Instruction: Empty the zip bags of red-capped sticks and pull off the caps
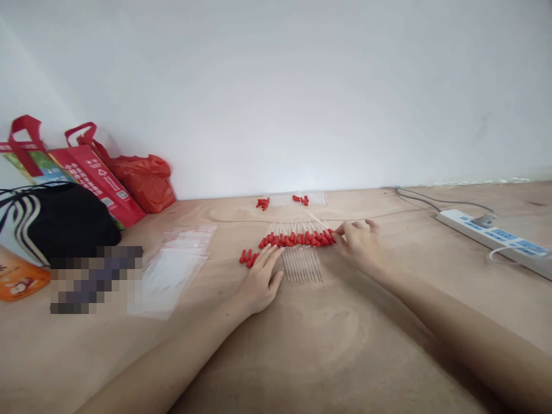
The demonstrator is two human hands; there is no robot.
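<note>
A row of several clear thin tubes with red caps (297, 238) lies side by side on the wooden table (302, 345). My left hand (261, 279) rests flat at the row's left end, fingers stretched out and touching the caps. At the right end, my right hand (357, 238) has its fingers curled, and its fingertips pinch a red-capped tube. A few loose red caps (248, 257) lie just left of my left hand.
Clear plastic bags (172, 267) lie to the left. Red shopping bags (101, 172), a black bag (52, 221) and an orange pack (17, 279) crowd the far left. More red caps (263, 202) and clear bags (302, 199) sit by the wall. A white power strip (495, 238) lies at the right.
</note>
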